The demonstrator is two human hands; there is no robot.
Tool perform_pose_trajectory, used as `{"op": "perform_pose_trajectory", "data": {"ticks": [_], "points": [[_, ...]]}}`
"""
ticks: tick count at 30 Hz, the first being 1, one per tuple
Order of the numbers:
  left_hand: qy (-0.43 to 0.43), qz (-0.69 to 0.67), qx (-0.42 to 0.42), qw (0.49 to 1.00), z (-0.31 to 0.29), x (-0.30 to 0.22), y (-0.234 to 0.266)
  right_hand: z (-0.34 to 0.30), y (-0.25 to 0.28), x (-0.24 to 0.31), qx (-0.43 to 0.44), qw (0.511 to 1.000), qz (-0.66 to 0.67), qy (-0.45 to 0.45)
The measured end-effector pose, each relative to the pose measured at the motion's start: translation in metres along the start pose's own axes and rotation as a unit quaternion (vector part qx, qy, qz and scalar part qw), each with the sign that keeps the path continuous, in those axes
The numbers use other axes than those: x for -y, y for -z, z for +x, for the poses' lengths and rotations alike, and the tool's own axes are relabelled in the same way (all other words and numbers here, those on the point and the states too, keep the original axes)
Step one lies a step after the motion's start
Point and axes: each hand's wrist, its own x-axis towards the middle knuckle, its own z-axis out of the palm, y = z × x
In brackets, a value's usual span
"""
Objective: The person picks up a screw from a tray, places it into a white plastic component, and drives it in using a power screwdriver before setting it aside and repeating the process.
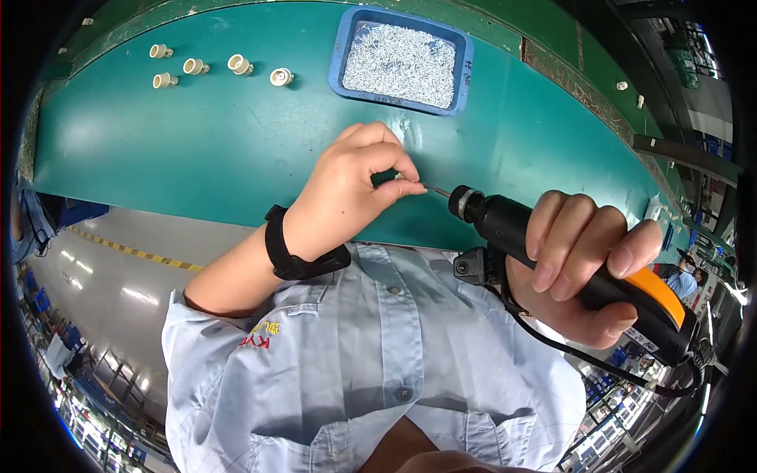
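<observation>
Power screwdriver (505, 225), black with an orange panel and a thin bit (440, 191), slants over the near table edge, cord attached, gripped in the right hand (579, 252). Left hand (359, 169) pinches thumb to forefinger at the bit's tip; any piece between cannot be made out. Step judged: fitting or steadying at the tip; next calls for close alignment. Beyond: blue tray (337, 63) of small silvery pieces (400, 65), five cream fittings (240, 65) leftward.

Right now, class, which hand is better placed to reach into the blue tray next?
Probably the left hand: it appears nearer the blue tray, though its fingers are pinched at the bit's tip. The right hand is wrapped around the black screwdriver.
</observation>
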Motion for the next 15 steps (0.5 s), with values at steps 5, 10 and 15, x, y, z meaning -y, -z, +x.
{"op": "perform_pose_trajectory", "data": {"ticks": [5, 10, 15], "points": [[0.000, -0.047, 0.001, 0.999, -0.001, -0.001, 0.002, 0.000, -0.002, -0.003, 0.010, 1.000, 0.012, 0.009], [-0.014, -0.002, -0.012, 1.000, -0.002, -0.006, 0.005, 0.002, -0.002, -0.001, 0.028, 1.000, -0.003, -0.011], [-0.039, 0.059, -0.018, 0.997, -0.001, -0.012, 0.008, 0.001, -0.007, -0.004, 0.028, 1.000, -0.009, 0.003]]}}
